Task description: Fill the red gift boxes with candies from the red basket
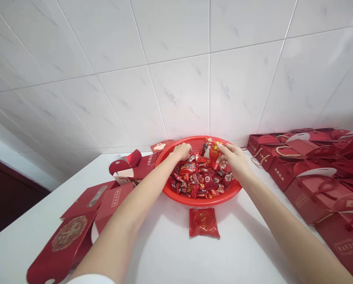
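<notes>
A red plastic basket [198, 202] holds many small wrapped candies [200, 177], mostly red. My left hand [182, 152] is inside its back left part, the fingers curled down among the candies. Whatever those fingers hold, if anything, is hidden. Over the right side of the basket, my right hand [233, 159] is closed on the edge of a larger red snack packet [211, 149] with yellow print, which stands tilted near the back rim. A bit of red wrapper shows at the lower fingertips. Another red packet [204, 223] lies flat on the table in front of the basket.
Open red gift boxes [117, 201] lie on the left, one with a round gold emblem. Rows of red boxes [300, 197] with rope handles stand along the right. The white table [170, 252] backs onto a tiled wall [179, 86].
</notes>
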